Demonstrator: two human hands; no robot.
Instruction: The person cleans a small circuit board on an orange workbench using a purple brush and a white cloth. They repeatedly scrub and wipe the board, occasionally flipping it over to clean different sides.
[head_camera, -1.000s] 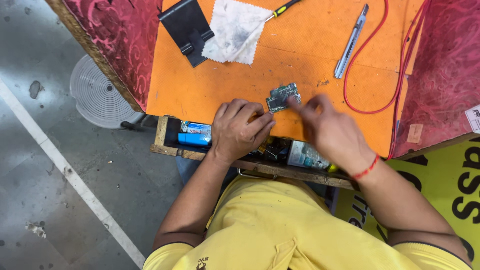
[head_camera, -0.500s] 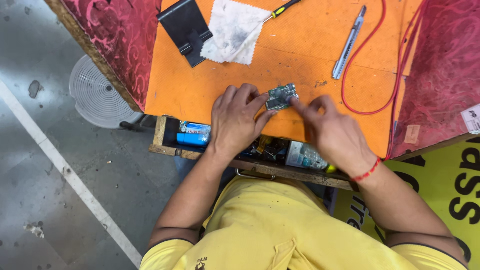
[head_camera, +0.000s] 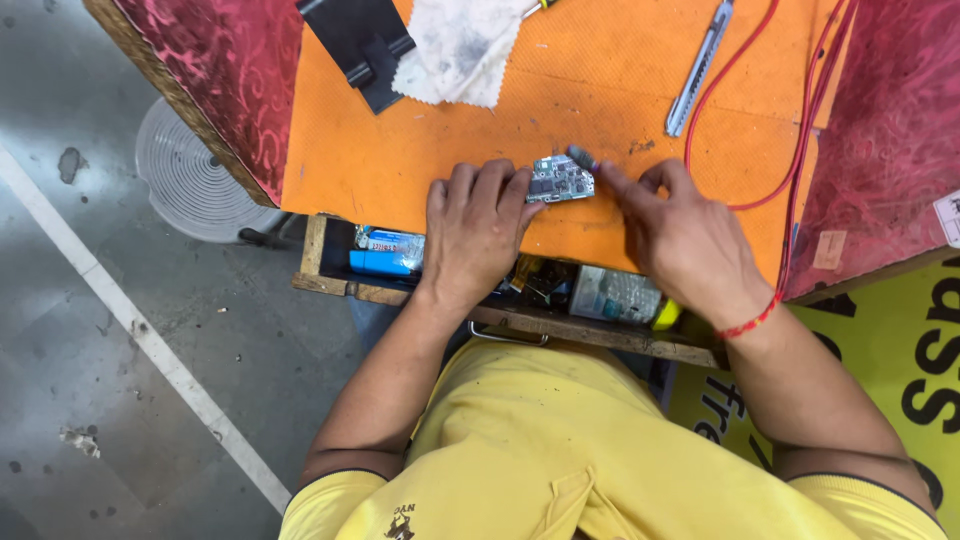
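Observation:
A small grey-green circuit board (head_camera: 560, 180) lies on the orange mat (head_camera: 420, 150) near its front edge. My left hand (head_camera: 475, 230) lies flat on the mat with its fingertips pressing the board's left side. My right hand (head_camera: 680, 235) comes in from the right and pinches a small dark tool (head_camera: 583, 157) whose tip meets the board's upper right corner.
A dirty white cloth (head_camera: 460, 45) and a black flat device (head_camera: 362, 40) lie at the mat's far side. A grey utility knife (head_camera: 698, 68) and a red wire (head_camera: 800, 120) sit to the right. An open drawer (head_camera: 520, 285) under the table holds blue batteries and clutter. A round fan guard (head_camera: 190, 170) rests on the floor.
My left hand has flattened, its fingers stretched out to the board. My right hand has brought the tool tip up to the board's corner.

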